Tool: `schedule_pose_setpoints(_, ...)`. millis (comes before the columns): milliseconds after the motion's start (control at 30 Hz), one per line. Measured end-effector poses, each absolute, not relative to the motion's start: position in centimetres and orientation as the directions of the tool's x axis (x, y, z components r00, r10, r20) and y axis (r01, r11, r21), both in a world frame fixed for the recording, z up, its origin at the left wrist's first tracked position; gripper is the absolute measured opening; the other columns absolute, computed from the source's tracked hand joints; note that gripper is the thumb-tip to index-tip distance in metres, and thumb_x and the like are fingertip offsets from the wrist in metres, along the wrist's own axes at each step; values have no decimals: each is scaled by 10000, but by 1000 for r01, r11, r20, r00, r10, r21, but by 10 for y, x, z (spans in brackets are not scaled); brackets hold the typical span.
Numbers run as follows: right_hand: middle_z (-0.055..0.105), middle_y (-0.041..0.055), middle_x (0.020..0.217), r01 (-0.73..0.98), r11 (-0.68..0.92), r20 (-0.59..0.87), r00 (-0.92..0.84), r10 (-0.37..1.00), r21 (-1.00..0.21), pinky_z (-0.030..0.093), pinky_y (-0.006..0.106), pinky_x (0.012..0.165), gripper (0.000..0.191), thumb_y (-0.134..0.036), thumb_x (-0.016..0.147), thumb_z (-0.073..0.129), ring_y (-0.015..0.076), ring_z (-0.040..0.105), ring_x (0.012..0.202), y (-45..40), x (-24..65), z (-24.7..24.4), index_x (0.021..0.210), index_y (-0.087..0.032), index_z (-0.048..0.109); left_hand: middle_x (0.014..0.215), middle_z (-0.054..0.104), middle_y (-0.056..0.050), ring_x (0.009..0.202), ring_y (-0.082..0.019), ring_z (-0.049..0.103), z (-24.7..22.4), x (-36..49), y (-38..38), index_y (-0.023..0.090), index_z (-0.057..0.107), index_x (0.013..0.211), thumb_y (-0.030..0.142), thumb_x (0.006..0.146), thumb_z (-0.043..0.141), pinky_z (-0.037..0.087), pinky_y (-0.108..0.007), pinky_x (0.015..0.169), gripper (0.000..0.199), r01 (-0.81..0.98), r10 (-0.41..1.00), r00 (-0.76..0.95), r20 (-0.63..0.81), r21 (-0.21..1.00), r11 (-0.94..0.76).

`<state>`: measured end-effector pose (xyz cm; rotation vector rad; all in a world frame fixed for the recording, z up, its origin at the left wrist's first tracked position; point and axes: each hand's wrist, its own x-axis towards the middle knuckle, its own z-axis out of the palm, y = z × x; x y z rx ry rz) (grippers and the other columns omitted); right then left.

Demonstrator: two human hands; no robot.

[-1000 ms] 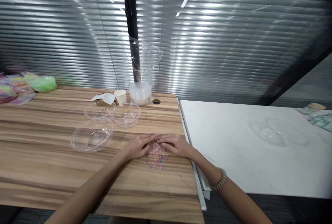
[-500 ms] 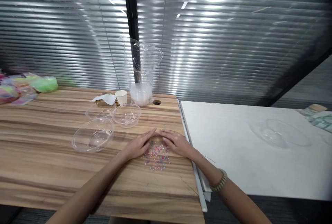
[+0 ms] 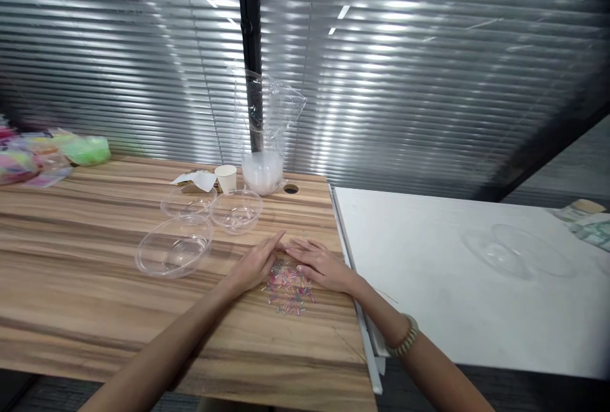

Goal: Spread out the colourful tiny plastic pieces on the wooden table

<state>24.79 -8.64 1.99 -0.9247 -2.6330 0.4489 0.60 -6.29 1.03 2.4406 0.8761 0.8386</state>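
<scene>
A loose scatter of small pink, red, blue and clear tube-like beads [image 3: 290, 290] lies on the wooden table. My left hand [image 3: 255, 264] rests on its edge at the left of the beads, fingers stretched forward. From the right, my right hand [image 3: 320, 264] lies low over the table, its fingers extended flat and its thumb at the beads. The fingertips of both hands meet or nearly meet just behind the scatter. Neither hand holds anything that I can see; beads under the palms would be hidden.
Three clear plastic bowls [image 3: 175, 248] stand left of the hands. Behind them are a paper cup [image 3: 225, 178], a white paper piece [image 3: 197, 179] and a bag of stacked clear bowls [image 3: 263, 171]. Colourful bags [image 3: 88, 150] lie far left. A white table [image 3: 410, 240] adjoins on the right.
My right hand has shifted slightly left and down, its fingers now closer to the left hand's. The left hand is turned more upright on its edge. The view has moved slightly.
</scene>
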Motion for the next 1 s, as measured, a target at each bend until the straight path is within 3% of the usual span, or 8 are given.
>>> schedule_pose_setpoints(233,299,59,1498,586,697,191,-693,696,-413,168,438,1184,470,-387,1038,272,193,203,1418,-83,249,15,1458,-186,341,1153,604,-119,1095,-199,559,12,7,-64,143,249,1474,100,922,335,441,-405,994,560,433,676,619,400,544,-719)
schedule_pose_setpoints(433,281,87,1504,662,650,207,-623,754,-373,150,498,1176,519,-424,1032,265,226,171,1426,-76,260,10,1476,-158,291,1118,620,-95,1049,-191,574,13,8,-63,165,271,1468,93,908,337,455,-385,965,568,436,677,623,391,545,-716)
schedule_pose_setpoints(700,268,55,1514,627,658,272,-605,748,-417,147,484,1179,500,-432,1031,283,204,151,1431,-76,263,13,1486,-226,265,961,691,-36,940,-161,630,15,0,-63,170,392,1416,64,837,370,485,-321,912,590,428,692,595,410,567,-704)
schedule_pose_setpoints(867,471,77,1395,499,707,346,-634,692,-500,295,431,1129,393,-379,1025,320,207,316,1375,-90,251,22,1301,-190,526,985,710,-21,956,-156,645,14,-5,-66,194,428,1405,43,805,377,495,-312,911,621,428,677,622,395,552,-715)
schedule_pose_setpoints(1000,585,100,1254,426,749,374,-674,637,-507,401,396,1042,297,-362,994,411,218,471,1255,-100,239,24,1142,-176,590,1108,683,-19,1070,-161,618,12,-5,-64,239,356,1450,17,776,396,488,-322,945,711,420,650,665,368,536,-733)
